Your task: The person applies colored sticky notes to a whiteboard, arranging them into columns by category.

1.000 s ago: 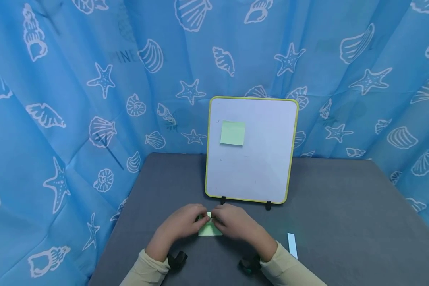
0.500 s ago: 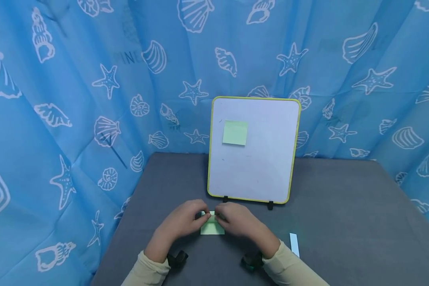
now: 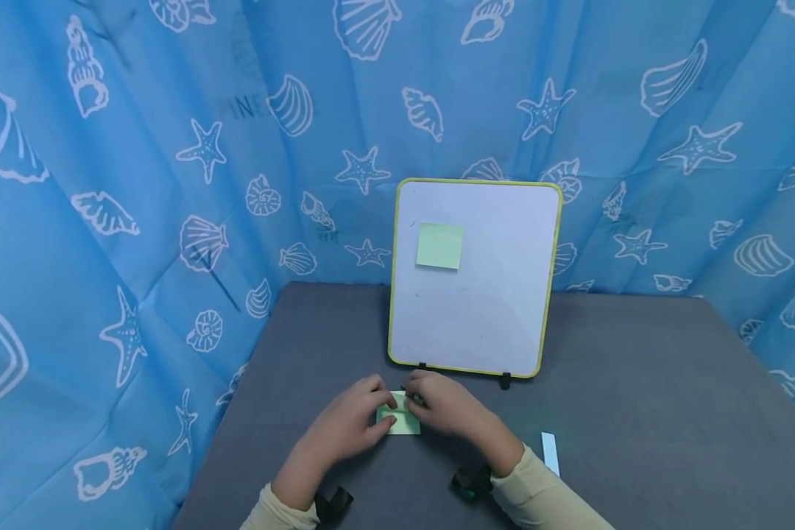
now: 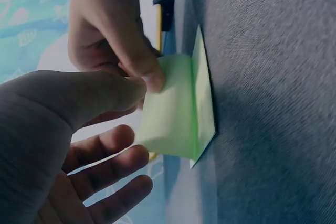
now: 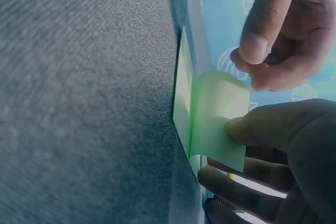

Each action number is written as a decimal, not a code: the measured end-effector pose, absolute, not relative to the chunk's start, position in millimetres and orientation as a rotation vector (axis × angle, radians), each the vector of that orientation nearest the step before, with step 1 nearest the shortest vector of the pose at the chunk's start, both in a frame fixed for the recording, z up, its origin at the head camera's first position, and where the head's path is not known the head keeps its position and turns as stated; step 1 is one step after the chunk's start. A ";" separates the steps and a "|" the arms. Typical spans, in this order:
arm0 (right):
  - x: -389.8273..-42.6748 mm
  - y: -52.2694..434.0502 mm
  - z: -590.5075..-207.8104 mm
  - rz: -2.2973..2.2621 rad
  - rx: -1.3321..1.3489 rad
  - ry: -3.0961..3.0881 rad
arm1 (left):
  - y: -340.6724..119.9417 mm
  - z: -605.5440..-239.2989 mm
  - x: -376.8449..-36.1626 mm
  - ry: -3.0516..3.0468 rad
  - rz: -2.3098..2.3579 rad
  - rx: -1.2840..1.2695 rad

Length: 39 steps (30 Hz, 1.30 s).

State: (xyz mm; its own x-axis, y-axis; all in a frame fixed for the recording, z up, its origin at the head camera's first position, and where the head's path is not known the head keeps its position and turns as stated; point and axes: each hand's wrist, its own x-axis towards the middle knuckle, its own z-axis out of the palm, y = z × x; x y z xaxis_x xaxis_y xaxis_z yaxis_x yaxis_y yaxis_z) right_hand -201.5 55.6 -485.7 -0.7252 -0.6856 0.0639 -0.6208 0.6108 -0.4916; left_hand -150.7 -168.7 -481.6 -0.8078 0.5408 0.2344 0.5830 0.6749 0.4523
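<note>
A light green sticky note [image 3: 407,425] lies on the grey table, creased across, with one half raised off the surface. In the right wrist view the raised half [image 5: 218,114] stands up from the flat half [image 5: 182,90]. My right hand [image 3: 442,401] pinches that raised half near its edge, its thumb [image 5: 241,129] on the paper's near face. My left hand [image 3: 352,416] is beside the note's left side, thumb and fingers parted. In the right wrist view, the left hand [image 5: 294,30] appears apart from the paper.
A yellow-edged whiteboard [image 3: 470,309] stands behind the hands on small black feet [image 3: 506,380], bearing another green sticky note [image 3: 440,246]. A narrow pale strip [image 3: 550,453] lies by the right forearm. A blue shell-print curtain [image 3: 364,88] hangs around the table [image 3: 642,397].
My left thumb and fingers have spread apart, off the note's upper edge. My right hand keeps its pinch. The head view has shifted slightly left.
</note>
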 end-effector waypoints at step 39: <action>-208.1 67.1 -484.5 -0.769 -0.974 2.751 | -155.1 -497.2 -154.2 -2.957 -0.579 -0.924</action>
State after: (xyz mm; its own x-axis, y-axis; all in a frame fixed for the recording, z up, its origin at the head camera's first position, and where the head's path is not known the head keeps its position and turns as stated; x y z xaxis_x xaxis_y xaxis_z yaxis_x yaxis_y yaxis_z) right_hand -208.1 67.1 -484.5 -0.7850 -0.6174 0.0516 -0.5547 0.6633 -0.5024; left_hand -154.2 -155.1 -497.2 -0.8279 0.5522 0.0980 0.5484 0.7605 0.3476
